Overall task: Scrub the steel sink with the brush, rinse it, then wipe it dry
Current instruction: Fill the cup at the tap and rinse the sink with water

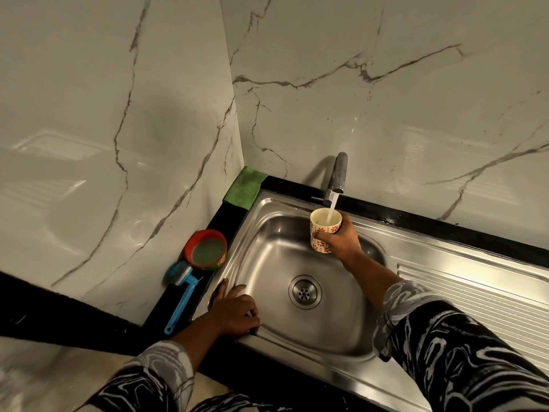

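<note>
Right hand (335, 242) wraps fingers round white red-flowered cup (318, 243), filling under running steel tap (337, 176). Left hand (234, 310), fingers loose and empty, rests on steel sink (276, 254) left rim. Blue plastic brush (182, 295) just left of it on black counter (214, 215), handle pointing to near edge.

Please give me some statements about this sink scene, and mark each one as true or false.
1. The right hand holds the patterned cup under the running tap. True.
2. The left hand grips the blue brush. False: it rests on the steel sink's rim; the brush lies on the black counter.
3. The green cloth lies in the basin. False: it lies in the counter's corner.
4. The red tub stands beside the brush head. True.
</note>
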